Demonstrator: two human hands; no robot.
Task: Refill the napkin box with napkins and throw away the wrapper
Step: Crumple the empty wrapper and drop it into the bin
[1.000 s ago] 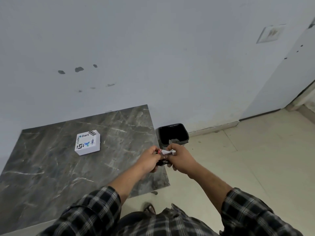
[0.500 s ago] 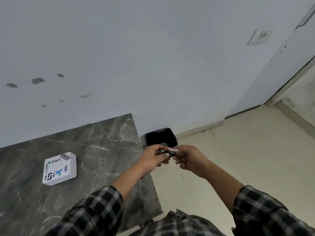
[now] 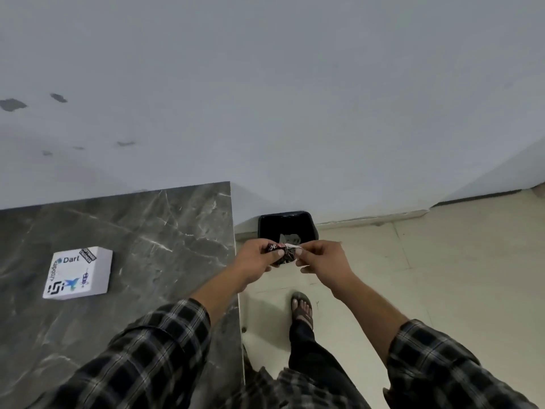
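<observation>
Hands (image 3: 259, 261) (image 3: 321, 258) pinching wrapper (image 3: 283, 252) above bin (image 3: 287, 224).

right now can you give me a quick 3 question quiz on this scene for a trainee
1. True or false: the wrapper is already inside the black bin.
2. Which hand grips the wrapper? A) left only B) right only C) both
3. Fill in: the white napkin box sits on the ____ table.

Key
1. False: the left hand and right hand hold it above the floor, just in front of the bin.
2. C
3. marble
</observation>
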